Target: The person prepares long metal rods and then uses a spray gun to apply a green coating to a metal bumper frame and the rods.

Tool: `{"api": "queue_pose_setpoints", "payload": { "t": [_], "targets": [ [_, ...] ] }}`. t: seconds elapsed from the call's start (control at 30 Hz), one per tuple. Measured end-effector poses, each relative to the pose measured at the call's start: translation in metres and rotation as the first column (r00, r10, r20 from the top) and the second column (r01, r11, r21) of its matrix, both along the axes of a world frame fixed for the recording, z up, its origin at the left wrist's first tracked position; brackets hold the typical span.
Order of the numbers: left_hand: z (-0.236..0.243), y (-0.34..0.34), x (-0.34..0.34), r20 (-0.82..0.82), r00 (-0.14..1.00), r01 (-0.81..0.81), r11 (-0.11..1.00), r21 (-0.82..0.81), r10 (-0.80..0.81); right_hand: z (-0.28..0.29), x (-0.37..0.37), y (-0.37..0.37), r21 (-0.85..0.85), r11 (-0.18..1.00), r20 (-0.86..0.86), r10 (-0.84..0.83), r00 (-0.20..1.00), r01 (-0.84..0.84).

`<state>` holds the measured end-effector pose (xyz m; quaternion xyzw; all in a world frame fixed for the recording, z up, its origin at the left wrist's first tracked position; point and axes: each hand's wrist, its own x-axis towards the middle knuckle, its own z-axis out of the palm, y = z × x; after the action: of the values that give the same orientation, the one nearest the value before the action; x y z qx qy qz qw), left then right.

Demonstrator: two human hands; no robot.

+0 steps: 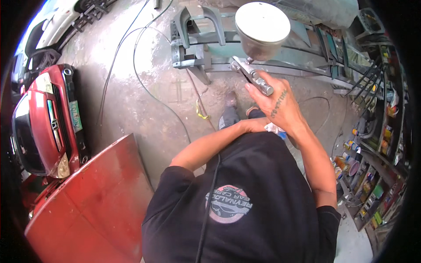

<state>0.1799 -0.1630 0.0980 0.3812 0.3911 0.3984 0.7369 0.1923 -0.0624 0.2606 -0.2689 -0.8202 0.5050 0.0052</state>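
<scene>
My right hand point(277, 97) is wrapped round a metal spray gun point(255, 78) held out in front of me. On top of the gun sits a round paint cup point(262, 24) with a white lid. Closer to my body, my left hand point(256, 126) is bent in at my waist, by my right wrist. A crumpled white cloth point(272, 128) shows at its fingers, with a bit of blue beside it. Most of the left fingers are hidden.
A metal rack point(201, 50) with grey curved parts stands ahead. A red car panel point(94, 206) is at the lower left, near a red car point(46, 122). Dark hoses point(137, 65) cross the concrete floor. Shelves point(372, 193) of cans and bottles line the right.
</scene>
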Motion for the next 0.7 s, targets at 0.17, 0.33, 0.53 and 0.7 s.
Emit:
{"api": "queue_pose_setpoints", "payload": {
  "t": [0.17,0.33,0.53,0.7],
  "targets": [
    [-0.021,-0.011,0.016,0.029,0.997,-0.065,0.995,-0.079,0.067,-0.013,0.017,-0.012,0.057,0.995,0.100,0.073,0.992,-0.079],
    [-0.062,-0.024,0.043,-0.027,0.970,-0.237,0.965,0.115,0.242,-0.038,0.047,-0.029,0.126,0.973,0.023,0.192,0.981,-0.193],
    [-0.144,-0.034,0.105,0.002,0.943,-0.322,0.910,0.262,0.333,-0.044,0.060,-0.057,0.261,0.939,-0.048,0.242,0.969,-0.222],
    [-0.086,-0.059,0.111,-0.030,0.924,-0.378,0.920,0.101,0.382,-0.065,0.075,-0.068,0.334,0.913,-0.069,0.271,0.960,-0.234]
  ]
}}
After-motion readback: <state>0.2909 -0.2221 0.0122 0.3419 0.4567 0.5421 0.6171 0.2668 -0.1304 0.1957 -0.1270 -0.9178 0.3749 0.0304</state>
